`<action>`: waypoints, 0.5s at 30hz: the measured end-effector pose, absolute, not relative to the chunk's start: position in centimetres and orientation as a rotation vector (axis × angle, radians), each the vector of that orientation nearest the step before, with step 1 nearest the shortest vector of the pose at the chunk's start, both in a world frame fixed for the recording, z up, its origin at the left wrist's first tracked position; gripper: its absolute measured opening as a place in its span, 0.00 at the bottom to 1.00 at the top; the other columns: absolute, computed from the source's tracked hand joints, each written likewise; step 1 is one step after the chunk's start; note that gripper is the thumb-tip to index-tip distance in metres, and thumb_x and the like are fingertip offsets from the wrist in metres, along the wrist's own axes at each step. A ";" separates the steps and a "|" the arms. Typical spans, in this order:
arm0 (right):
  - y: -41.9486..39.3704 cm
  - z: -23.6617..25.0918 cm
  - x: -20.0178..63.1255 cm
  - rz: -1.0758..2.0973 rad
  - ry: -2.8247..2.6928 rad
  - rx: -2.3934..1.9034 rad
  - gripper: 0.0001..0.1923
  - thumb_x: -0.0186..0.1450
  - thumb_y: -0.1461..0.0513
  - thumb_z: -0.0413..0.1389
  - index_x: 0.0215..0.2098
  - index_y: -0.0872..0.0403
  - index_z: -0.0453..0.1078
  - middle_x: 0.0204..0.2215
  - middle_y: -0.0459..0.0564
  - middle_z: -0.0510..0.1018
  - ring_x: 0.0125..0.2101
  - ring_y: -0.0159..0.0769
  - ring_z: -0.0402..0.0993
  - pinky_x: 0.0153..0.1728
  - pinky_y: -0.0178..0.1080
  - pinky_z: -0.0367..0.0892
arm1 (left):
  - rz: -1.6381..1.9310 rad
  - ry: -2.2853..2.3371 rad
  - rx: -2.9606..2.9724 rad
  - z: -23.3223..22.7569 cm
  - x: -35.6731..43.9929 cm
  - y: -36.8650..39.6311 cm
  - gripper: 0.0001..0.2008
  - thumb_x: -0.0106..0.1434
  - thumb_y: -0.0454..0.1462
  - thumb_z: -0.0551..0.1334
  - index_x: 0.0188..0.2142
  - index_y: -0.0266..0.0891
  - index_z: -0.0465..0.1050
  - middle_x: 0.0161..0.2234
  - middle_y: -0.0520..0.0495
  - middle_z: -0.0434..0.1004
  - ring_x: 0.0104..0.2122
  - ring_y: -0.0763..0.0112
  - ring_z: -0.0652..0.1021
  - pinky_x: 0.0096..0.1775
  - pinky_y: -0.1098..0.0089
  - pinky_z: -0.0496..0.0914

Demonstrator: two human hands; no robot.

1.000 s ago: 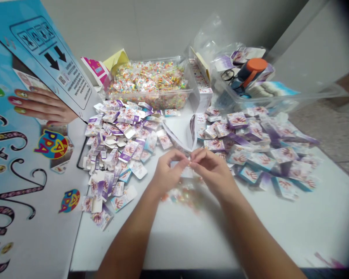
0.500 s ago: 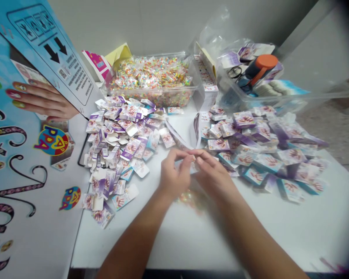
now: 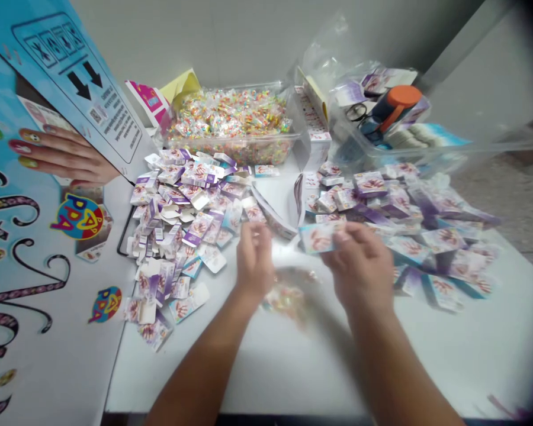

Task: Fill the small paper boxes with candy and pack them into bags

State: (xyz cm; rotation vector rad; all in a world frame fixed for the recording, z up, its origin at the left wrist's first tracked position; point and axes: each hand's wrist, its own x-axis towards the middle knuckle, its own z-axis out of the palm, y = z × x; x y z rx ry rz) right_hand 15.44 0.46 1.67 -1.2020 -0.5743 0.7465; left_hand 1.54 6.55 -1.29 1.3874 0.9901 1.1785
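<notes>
Fingertips of right hand (image 3: 363,267) pinched on small purple-and-white box (image 3: 318,238), held flat just above white table (image 3: 426,355), left of the right-hand pile of boxes (image 3: 408,219). Left hand (image 3: 254,263) blurred, fingers half curled and loose, nothing seen gripped; hovering near the right edge of the left-hand pile of flat cartons (image 3: 186,219). Blurred clear packet of coloured bits (image 3: 288,296) lying on table between hands. Clear tub of coloured packets (image 3: 231,127) at far centre.

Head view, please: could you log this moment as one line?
right hand: holds small box | left hand: open, empty, beside flat-box pile | table: clear packets between hands
</notes>
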 end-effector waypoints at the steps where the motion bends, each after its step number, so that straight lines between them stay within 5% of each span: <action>1: 0.5 1.9 16.2 0.667 -0.473 -1.137 0.12 0.57 0.56 0.66 0.32 0.52 0.70 0.18 0.38 0.68 0.16 0.24 0.59 0.16 0.29 0.57 | 1.199 1.022 1.340 -1.5 1.6 6.7 0.14 0.70 0.49 0.54 0.45 0.42 0.64 0.36 0.49 0.71 0.29 0.74 0.71 0.32 0.72 0.66; 4: 0.5 2.3 18.8 0.538 -0.345 -0.970 0.12 0.54 0.64 0.66 0.24 0.52 0.65 0.17 0.38 0.65 0.17 0.24 0.56 0.16 0.29 0.56 | 1.212 1.085 1.266 -2.1 1.9 7.2 0.13 0.69 0.46 0.58 0.47 0.43 0.62 0.36 0.49 0.70 0.30 0.74 0.72 0.34 0.73 0.67; 6: 0.6 2.2 20.4 0.538 -0.314 -0.929 0.11 0.54 0.65 0.65 0.25 0.52 0.65 0.27 0.45 0.76 0.20 0.25 0.61 0.17 0.31 0.59 | 1.180 1.093 1.239 -2.5 2.0 7.3 0.12 0.69 0.45 0.57 0.47 0.43 0.61 0.35 0.50 0.70 0.28 0.75 0.71 0.32 0.74 0.67; 9: 0.8 1.7 21.6 0.511 -0.295 -0.946 0.07 0.57 0.61 0.62 0.30 0.53 0.68 0.40 0.52 0.80 0.21 0.27 0.66 0.17 0.33 0.59 | 1.172 1.103 1.208 -2.7 2.1 7.5 0.10 0.69 0.44 0.56 0.47 0.43 0.61 0.35 0.50 0.70 0.24 0.78 0.67 0.27 0.75 0.63; 15: 1.2 1.0 19.1 0.361 -0.467 -1.143 0.07 0.59 0.60 0.61 0.34 0.55 0.72 0.20 0.42 0.74 0.12 0.23 0.55 0.14 0.32 0.49 | 1.232 1.140 1.213 -2.6 2.0 7.8 0.09 0.70 0.43 0.56 0.44 0.42 0.63 0.36 0.51 0.68 0.23 0.79 0.65 0.25 0.75 0.61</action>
